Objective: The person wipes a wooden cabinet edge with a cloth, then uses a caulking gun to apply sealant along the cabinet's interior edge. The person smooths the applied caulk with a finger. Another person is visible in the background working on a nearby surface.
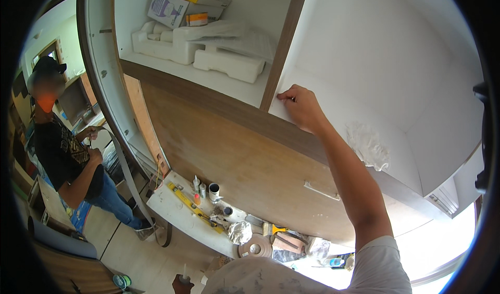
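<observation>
My right hand (302,109) reaches up into the right compartment of a white-lined wall cabinet (364,60). Its fingers are curled, with the fingertips touching the inner corner beside the brown-edged divider (284,49). Whether they pinch anything small is hidden. A crumpled white cloth (367,145) lies on the same shelf, beyond my forearm. Low at the bottom edge, my left hand (182,286) is closed around something with a pale pointed nozzle (184,271); most of that thing is covered by the fingers or cut off.
White foam packing (229,62) and boxes (169,9) fill the left compartment. Below, a ledge (174,182) bears a yellow level (190,200), bottles, cups, a brown roll (255,248) and a brush (273,229). At left, a person (67,153) holds a long grey strip (125,166).
</observation>
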The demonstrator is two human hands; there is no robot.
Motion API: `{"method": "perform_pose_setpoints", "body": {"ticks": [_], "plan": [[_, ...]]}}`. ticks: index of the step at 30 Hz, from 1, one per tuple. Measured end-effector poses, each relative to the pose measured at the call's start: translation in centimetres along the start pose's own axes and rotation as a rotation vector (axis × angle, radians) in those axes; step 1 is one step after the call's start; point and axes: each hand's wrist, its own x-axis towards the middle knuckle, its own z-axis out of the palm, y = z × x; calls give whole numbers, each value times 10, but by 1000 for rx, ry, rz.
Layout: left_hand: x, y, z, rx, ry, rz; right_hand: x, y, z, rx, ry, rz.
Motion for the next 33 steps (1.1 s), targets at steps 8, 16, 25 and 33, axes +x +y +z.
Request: {"method": "perform_pose_setpoints", "body": {"ticks": [8, 16, 25, 33], "plan": [[8, 17, 4, 49, -57, -4, -28, -24, -2, 93, -39, -26], [14, 21, 12, 56, -67, 11, -43, -38, -4, 98, -69, -49], [15, 32, 20, 90, -78, -13, -51, -39, -7, 104, -121, -94], [6, 33, 36, 32, -44, -11, -54, -15, -48, 478, -279, 65]]}}
